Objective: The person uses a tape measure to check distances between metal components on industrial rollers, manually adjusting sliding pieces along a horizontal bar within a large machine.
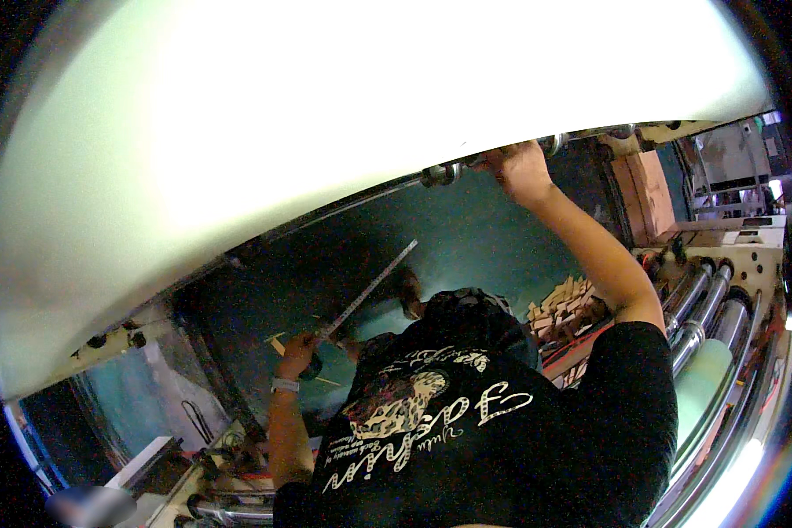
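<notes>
My right hand [521,172] reaches up to a metal shaft [444,174] with collars, just under the edge of a big white sheet or roll [264,106]. Its fingers are closed round the shaft, and their tips are partly hidden. Lower and to the left, my left hand [299,352] is closed on what looks like a tape measure [370,290]. The straight, marked blade slants up and right from that hand, its far end apart from the shaft. A small yellow piece [277,343] shows beside the left fingers; whether it belongs to the tape measure I cannot tell.
Steel rollers [700,295] and a pale green roller [704,383] run along the right. Small wooden pieces [561,308] lie heaped on the green floor [466,238]. A brown box [647,198] stands at the upper right. More rollers [229,509] lie at the lower left.
</notes>
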The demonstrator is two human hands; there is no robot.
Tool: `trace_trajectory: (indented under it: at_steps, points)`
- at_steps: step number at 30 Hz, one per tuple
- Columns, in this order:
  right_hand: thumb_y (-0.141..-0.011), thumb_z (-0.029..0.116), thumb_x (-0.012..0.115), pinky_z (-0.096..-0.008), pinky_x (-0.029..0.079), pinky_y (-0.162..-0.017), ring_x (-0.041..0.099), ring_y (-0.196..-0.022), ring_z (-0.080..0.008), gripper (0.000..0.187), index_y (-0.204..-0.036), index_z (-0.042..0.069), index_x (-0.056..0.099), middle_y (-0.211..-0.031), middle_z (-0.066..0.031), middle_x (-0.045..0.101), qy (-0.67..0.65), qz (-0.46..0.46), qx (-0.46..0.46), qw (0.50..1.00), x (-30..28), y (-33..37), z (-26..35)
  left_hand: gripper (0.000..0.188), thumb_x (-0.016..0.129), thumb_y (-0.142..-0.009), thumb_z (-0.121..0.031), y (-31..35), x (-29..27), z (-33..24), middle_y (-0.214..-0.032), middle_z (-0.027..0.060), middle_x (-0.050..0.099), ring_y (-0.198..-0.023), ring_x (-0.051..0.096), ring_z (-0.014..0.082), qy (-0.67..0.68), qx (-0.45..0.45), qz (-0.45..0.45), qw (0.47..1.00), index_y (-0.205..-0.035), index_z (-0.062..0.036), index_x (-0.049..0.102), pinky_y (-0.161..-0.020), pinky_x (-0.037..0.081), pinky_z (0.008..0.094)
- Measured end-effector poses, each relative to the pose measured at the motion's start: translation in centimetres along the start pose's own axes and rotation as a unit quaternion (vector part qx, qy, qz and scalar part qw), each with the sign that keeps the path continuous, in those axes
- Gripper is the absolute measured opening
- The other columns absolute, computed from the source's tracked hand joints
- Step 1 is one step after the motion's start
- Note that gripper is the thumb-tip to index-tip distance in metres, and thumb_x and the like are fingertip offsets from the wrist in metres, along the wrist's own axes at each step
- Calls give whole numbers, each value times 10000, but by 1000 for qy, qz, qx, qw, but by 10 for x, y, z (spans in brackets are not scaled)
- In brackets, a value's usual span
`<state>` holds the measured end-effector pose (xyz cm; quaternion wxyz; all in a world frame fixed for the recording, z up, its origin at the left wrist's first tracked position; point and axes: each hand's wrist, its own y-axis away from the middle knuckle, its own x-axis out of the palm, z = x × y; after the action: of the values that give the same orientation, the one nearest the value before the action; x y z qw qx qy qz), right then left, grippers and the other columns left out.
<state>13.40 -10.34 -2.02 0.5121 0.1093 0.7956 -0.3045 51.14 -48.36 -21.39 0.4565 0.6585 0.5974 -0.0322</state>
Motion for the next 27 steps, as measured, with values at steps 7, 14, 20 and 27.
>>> trace_trajectory:
  at_steps: [7,14,20,27]
  points:
    - [-638,328,659,-390,365,-787,529,-857,-233,314,-791,62,591,-903,-68,546,-13,-20,69,997,12,14,4,196,520,-834,-190,6,24,18,-764,140,596,-658,567,261,-54,111,27,992,-865,-10,590,-597,434,366]
    - [-705,402,558,-330,363,-690,538,-774,-176,307,-858,143,616,-893,-55,549,15,19,19,1000,21,13,-6,233,509,-837,-206,21,-31,-22,-776,146,594,-679,564,243,-7,-35,119,992,-888,10,581,-624,429,358]
    - [-698,405,567,-314,370,-686,524,-770,-166,265,-755,147,582,-782,-14,531,1,-53,33,998,24,11,3,255,497,-839,-219,38,-48,14,-869,159,601,-739,579,243,-14,-33,121,992,-947,-3,580,-665,440,350]
    - [-710,426,549,-319,357,-712,517,-752,-181,302,-739,126,563,-777,-19,528,-5,-59,62,996,23,12,5,274,515,-832,-232,40,-99,-42,-913,149,605,-795,581,248,-73,-45,106,991,-977,-11,584,-688,438,352]
